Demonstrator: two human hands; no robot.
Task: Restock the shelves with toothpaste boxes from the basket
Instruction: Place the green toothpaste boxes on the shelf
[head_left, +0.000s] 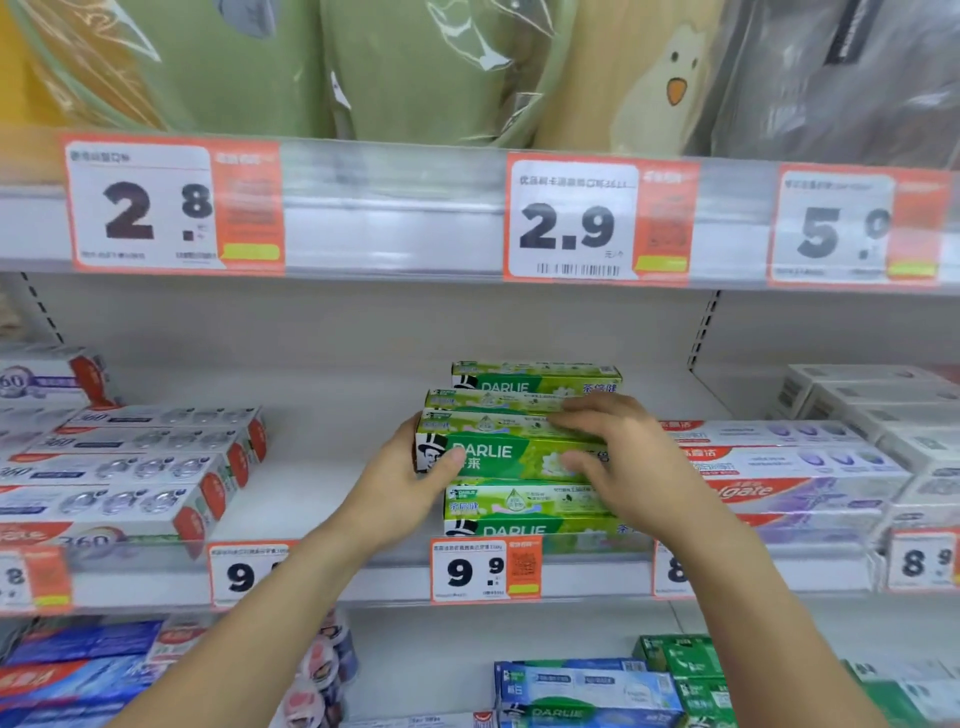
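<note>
Two hands clamp one green cardboard Darlie toothpaste box (498, 457): our left hand (410, 483) grips its end, our right hand (618, 462) pinches it top and front, presumably squaring it onto the green stack (524, 512) on the white metal shelf (322, 488).

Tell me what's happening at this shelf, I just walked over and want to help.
A person is stocking green Darlie toothpaste boxes on the middle shelf. Both hands hold one box: the left hand grips its left end, the right hand curls over its right part. It sits atop another Darlie box at the shelf front, above a 9.9 price tag. More Darlie boxes are stacked behind.
</note>
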